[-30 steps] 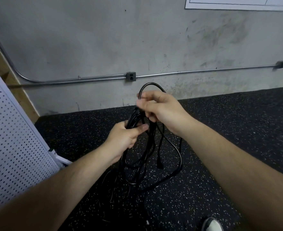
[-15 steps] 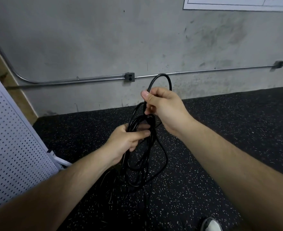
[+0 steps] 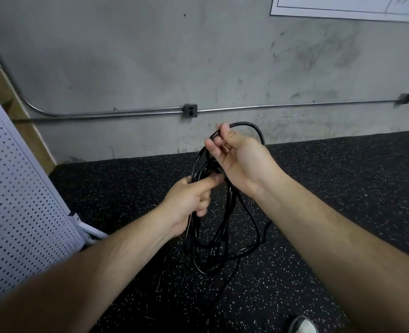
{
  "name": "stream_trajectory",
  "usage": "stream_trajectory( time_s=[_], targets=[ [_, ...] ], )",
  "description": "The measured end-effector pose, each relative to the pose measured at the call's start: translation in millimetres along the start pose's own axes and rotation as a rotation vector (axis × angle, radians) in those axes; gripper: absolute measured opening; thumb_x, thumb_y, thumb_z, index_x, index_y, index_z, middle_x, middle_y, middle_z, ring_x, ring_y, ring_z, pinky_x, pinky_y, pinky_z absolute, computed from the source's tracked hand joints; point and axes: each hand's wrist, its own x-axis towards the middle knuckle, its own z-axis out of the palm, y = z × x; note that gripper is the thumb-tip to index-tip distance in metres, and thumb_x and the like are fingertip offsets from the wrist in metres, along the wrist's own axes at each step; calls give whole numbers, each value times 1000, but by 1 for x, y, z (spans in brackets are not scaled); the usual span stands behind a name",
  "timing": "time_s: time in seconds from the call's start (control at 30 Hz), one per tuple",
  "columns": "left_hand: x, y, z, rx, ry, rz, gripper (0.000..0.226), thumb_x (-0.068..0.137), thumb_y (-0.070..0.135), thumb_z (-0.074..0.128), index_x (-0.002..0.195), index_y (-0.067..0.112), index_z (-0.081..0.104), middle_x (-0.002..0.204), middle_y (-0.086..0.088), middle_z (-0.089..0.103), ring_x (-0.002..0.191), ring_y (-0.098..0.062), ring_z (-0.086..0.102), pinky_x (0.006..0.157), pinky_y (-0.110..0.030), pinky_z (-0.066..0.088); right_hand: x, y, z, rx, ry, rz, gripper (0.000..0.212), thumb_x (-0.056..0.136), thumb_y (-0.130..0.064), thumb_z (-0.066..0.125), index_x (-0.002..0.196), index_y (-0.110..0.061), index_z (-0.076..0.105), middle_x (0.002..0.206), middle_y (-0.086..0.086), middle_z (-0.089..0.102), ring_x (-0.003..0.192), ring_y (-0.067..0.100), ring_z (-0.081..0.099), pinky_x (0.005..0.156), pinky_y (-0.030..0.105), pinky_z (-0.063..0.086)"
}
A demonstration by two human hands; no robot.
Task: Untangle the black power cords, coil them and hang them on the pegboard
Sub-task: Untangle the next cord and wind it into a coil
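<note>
Head view shows 2 bare forearms reaching out over a black speckled floor (image 3: 343, 188). The left hand (image 3: 191, 200) grips a bunch of cords (image 3: 194, 233), its fingers curled round the strands and its thumb laid across them toward the right. The right hand (image 3: 243, 162) is just above, palm turned toward the camera. Its thumb and forefinger pinch 1 strand, which arcs up over the fingertips and drops out of sight behind the hand.

Below the left hand the cords hang in several loose loops that reach down to the floor. Black on black, the lower loops are hard to trace. I cannot tell how many cords there are, where they cross, or where any plug is. The left palm hides how many strands it holds.

A white pegboard (image 3: 18, 200) leans at the left, well apart from the cords, cut off by the frame edge. Behind is a grey wall (image 3: 150, 56) with a metal conduit (image 3: 126, 113) and an outlet box (image 3: 190, 111). A white sheet (image 3: 343, 7) is cut off at the top right, its print unreadable. Part of a shoe (image 3: 303, 326) shows at the bottom edge.
</note>
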Motion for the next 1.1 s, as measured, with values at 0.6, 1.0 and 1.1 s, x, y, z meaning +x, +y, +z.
stream_trajectory(
  time_s=[0.6, 1.0, 1.1],
  targets=[
    [4, 17, -31, 2, 149, 122, 33, 80, 28, 82, 108, 12, 73, 52, 9, 31, 44, -9, 23, 43, -23, 23, 5, 17, -33, -1394, 30, -177, 14, 100, -24, 64, 94, -12, 63, 76, 6, 72, 59, 20, 73, 62, 35, 61],
    [-13, -17, -19, 86, 0, -22, 32, 81, 25, 84, 94, 13, 58, 52, 10, 38, 47, -9, 28, 46, -24, 28, 8, 15, -24, -730, 155, 17, 22, 103, -22, 59, 98, -1, 61, 73, 7, 68, 56, 19, 66, 62, 33, 61],
    [-15, -20, -20, 58, -23, -37, 39, 81, 30, 83, 79, 20, 45, 53, 7, 32, 47, -11, 25, 46, -23, 28, 7, 8, -22, -573, 126, 36, 26, 104, -23, 58, 103, 2, 57, 82, 8, 68, 69, 22, 72, 65, 33, 62]
  ],
)
